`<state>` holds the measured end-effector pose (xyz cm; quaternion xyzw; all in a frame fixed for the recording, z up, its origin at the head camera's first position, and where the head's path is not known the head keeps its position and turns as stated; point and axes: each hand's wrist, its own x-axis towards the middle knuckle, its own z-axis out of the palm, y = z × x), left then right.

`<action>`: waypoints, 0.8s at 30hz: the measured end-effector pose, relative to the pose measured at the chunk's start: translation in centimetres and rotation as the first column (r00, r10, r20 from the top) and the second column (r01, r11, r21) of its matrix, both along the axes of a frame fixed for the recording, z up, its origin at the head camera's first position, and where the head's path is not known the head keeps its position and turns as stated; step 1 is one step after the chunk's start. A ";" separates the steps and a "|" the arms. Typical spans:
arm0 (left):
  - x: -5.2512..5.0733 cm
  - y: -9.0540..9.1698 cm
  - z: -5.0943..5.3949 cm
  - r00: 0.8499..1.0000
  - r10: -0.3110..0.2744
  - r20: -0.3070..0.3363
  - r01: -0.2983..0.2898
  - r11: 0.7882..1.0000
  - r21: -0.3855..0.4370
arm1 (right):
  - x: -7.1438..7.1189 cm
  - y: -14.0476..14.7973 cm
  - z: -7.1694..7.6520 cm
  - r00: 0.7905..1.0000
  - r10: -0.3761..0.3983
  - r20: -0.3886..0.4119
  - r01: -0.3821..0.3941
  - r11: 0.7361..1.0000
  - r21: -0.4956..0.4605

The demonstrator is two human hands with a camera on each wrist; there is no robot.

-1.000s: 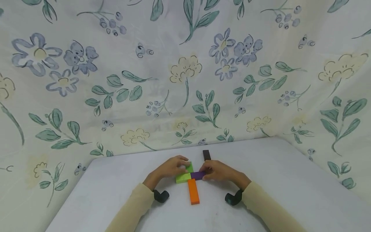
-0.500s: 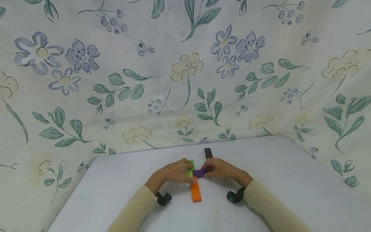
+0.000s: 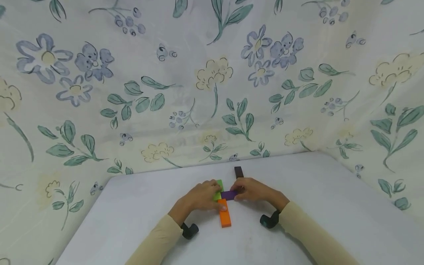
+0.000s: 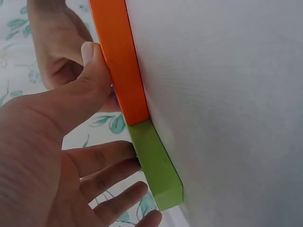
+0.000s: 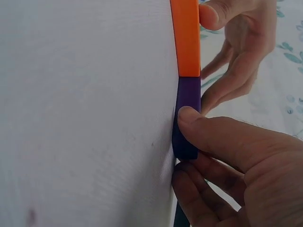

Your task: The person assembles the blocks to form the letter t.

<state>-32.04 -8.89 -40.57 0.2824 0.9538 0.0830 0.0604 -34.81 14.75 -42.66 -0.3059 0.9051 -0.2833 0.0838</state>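
Coloured rectangular blocks lie flat on the white table, meeting at one spot. My left hand (image 3: pixel 203 197) touches the near orange block (image 3: pixel 225 218) with its thumb, while its other fingers reach over the lime-green block (image 4: pixel 156 165), loosely spread and mostly straight. Behind that, a green block (image 3: pixel 220 183) is partly hidden by this hand. My right hand (image 3: pixel 251 189) pinches the outer end of the purple block (image 3: pixel 228 195), its thumb on the near side in the right wrist view. The purple block's inner end meets the orange and lime-green ones.
A dark block (image 3: pixel 238 172) sits behind my right hand, which covers its near end. The white table (image 3: pixel 298 176) backs onto a floral cloth (image 3: pixel 185 103). Each wrist carries a black camera (image 3: pixel 190 231).
My left hand has moved right and nearer, from the green blocks until its thumb touches the orange block. The right hand stays at the purple block. The head view has shifted slightly.
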 end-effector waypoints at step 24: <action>0.4 0.8 0.4 0.999 0.047 0.018 -0.047 0.999 0.001 | 0.4 4.2 4.7 0.981 -0.088 -0.176 0.090 0.996 0.001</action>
